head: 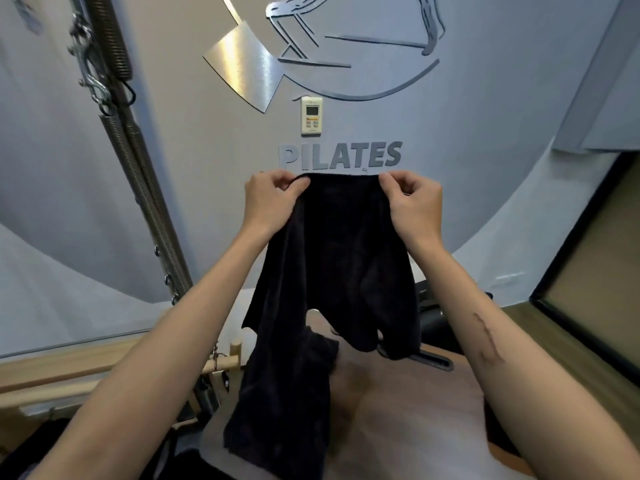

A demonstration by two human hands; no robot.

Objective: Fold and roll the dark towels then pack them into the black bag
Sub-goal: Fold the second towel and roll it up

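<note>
A dark towel (332, 271) hangs in the air in front of me, held up by its top edge. My left hand (270, 199) pinches the upper left corner and my right hand (414, 202) pinches the upper right corner. The cloth drapes down unevenly, with a long tail (280, 410) reaching toward the lower left. A black object (433, 306) that may be the bag shows partly behind the towel on the right; most of it is hidden.
A light padded surface (408, 420) lies below the towel. Wooden rails and dowels (221, 362) run at the left, with metal springs (138, 161) on a pole. A dark-framed panel (588, 289) stands at the right.
</note>
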